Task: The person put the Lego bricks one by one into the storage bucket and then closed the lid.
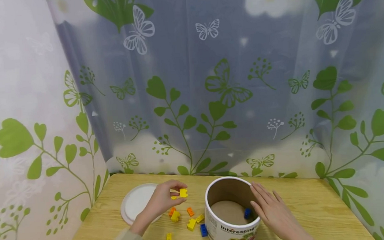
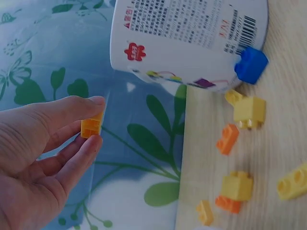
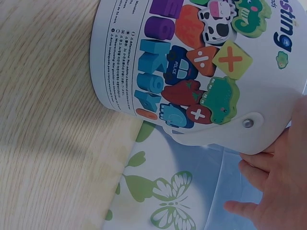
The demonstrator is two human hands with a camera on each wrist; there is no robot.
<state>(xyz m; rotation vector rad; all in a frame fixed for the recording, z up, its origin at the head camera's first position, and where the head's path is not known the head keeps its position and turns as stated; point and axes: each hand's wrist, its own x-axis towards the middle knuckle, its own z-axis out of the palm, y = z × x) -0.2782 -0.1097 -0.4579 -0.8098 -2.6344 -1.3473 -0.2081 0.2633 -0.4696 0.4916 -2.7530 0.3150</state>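
My left hand (image 1: 162, 200) pinches a yellow toy brick (image 1: 183, 193) between thumb and fingertips, above the table and left of the bucket. In the left wrist view the same brick's hollow end faces the camera. A round white bucket (image 1: 212, 218) with printed sides stands uncovered, and one blue brick (image 1: 247, 213) is inside it near the right wall. At the bucket's right side my right hand (image 1: 277, 214) rests its extended fingers on the rim. The right wrist view shows those fingers beside the handle pivot (image 3: 248, 123).
Loose bricks lie left of the bucket: an orange brick (image 1: 190, 211), a blue brick (image 1: 203, 230) against the bucket's base, a yellow brick (image 1: 169, 239) towards the front and several others. A white round lid (image 1: 135, 202) lies behind my left wrist. A patterned curtain (image 1: 190, 98) hangs behind the table.
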